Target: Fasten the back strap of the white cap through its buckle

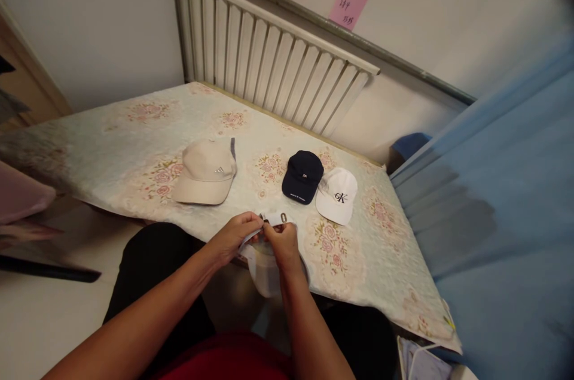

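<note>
As hands (233, 237) (283, 243) pinch strap (274, 218), caps — Adidas (206, 172), CK (337, 194)

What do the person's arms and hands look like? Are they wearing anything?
The left arm and right arm are bare, no sleeves in view. The left hand and right hand have no gloves, and I see no watch or rings. A red top and black trousers show below.

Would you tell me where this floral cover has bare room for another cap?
The floral cover is bare left of the beige cap and along the radiator behind the caps. A narrower gap separates beige cap and navy cap. Crowded: navy cap against the white logo cap, and the near edge, where left hand and right hand grip a fourth cap.
</note>
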Available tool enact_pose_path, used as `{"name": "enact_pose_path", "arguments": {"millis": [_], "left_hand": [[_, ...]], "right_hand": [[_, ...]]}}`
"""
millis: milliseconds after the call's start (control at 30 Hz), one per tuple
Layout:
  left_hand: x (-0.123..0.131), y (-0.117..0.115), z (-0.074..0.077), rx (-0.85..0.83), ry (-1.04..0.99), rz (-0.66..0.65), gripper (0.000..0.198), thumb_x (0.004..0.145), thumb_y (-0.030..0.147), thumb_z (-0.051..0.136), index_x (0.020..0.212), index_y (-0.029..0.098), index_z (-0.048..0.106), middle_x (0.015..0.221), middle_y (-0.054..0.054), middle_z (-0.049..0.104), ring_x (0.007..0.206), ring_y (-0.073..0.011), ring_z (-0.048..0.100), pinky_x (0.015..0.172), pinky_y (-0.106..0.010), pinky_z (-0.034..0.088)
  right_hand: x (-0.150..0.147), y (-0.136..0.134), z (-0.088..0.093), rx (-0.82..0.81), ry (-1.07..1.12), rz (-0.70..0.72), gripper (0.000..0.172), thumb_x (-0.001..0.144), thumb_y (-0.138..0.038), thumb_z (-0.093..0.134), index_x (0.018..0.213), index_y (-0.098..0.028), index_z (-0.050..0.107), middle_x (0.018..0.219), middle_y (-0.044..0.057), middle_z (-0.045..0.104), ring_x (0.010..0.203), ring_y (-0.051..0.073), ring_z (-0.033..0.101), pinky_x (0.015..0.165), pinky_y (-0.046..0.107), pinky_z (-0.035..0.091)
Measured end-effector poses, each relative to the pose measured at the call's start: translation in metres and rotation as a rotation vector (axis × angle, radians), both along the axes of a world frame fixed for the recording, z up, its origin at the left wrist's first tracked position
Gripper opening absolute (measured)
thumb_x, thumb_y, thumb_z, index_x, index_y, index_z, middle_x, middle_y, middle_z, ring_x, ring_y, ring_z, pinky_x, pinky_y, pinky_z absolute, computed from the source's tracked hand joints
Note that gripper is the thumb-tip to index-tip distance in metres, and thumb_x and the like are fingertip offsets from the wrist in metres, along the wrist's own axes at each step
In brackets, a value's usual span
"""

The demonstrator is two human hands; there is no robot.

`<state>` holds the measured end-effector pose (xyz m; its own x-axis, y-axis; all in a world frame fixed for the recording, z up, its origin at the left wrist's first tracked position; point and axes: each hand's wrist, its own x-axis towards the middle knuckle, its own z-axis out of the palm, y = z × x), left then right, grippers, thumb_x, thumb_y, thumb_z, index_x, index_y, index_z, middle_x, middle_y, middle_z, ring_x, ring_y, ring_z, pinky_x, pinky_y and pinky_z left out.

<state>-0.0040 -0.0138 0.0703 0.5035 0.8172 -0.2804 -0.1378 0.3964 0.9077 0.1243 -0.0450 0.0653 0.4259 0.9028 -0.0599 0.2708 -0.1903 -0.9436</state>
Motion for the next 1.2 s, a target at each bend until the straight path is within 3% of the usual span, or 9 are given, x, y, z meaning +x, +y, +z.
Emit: {"name": "enact_pose_path", "arguments": {"millis": [200,333,467,800,1000,1200], "left_hand": [[0.0,0.003,-0.005,0.02,-0.105,-0.029,0.019,0.075,0.034,0.062,0.072,0.015,0.058,0.062,0.0,0.06,0.056,-0.01,0.048,0.055,-0.022,0.034],[-0.001,0.006,-0.011,0.049,-0.237,-0.091,0.022,0.081,0.036,0.059,0.073,0.015,0.059,0.065,-0.002,0.061,0.059,-0.011,0.049,0.058,-0.023,0.035],[-0.001,0.006,-0.015,0.06,-0.302,-0.101,0.023,0.083,0.036,0.057,0.075,0.015,0.061,0.066,-0.002,0.061,0.059,-0.0112,0.049,0.058,-0.024,0.036],[-0.008,0.007,-0.019,0.02,-0.367,-0.134,0.024,0.075,0.027,0.069,0.091,0.011,0.063,0.075,-0.006,0.065,0.064,-0.0114,0.055,0.061,-0.023,0.036],[-0.006,0.01,-0.022,0.024,-0.324,-0.137,0.019,0.073,0.026,0.069,0.084,0.011,0.063,0.069,-0.005,0.065,0.061,-0.011,0.054,0.059,-0.023,0.034],[-0.007,0.012,-0.017,0.013,-0.311,-0.158,0.02,0.071,0.027,0.071,0.079,0.011,0.064,0.066,-0.004,0.063,0.056,-0.0085,0.049,0.057,-0.022,0.032]], "right_hand": [[0.0,0.0,-0.003,0.038,0.247,0.054,0.026,0.066,-0.034,0.063,0.048,-0.017,0.059,0.049,0.003,0.062,0.046,0.014,0.055,0.051,0.025,0.042],[-0.003,-0.001,-0.005,0.138,0.535,0.163,0.033,0.071,-0.035,0.06,0.044,-0.018,0.056,0.046,0.001,0.059,0.046,0.013,0.054,0.057,0.027,0.046],[-0.006,-0.002,-0.003,0.19,0.675,0.205,0.034,0.073,-0.034,0.058,0.043,-0.018,0.056,0.043,0.0,0.056,0.044,0.013,0.053,0.055,0.027,0.044],[-0.012,-0.005,0.009,0.167,0.812,0.196,0.031,0.07,-0.028,0.059,0.041,-0.017,0.055,0.041,-0.001,0.054,0.041,0.011,0.049,0.052,0.027,0.042],[-0.01,-0.004,0.008,0.129,0.756,0.154,0.028,0.067,-0.029,0.061,0.042,-0.017,0.056,0.041,-0.001,0.053,0.042,0.01,0.048,0.049,0.024,0.038],[-0.005,-0.003,0.0,0.142,0.791,0.242,0.029,0.071,-0.028,0.062,0.045,-0.017,0.057,0.044,-0.002,0.052,0.044,0.01,0.047,0.049,0.024,0.037]]}}
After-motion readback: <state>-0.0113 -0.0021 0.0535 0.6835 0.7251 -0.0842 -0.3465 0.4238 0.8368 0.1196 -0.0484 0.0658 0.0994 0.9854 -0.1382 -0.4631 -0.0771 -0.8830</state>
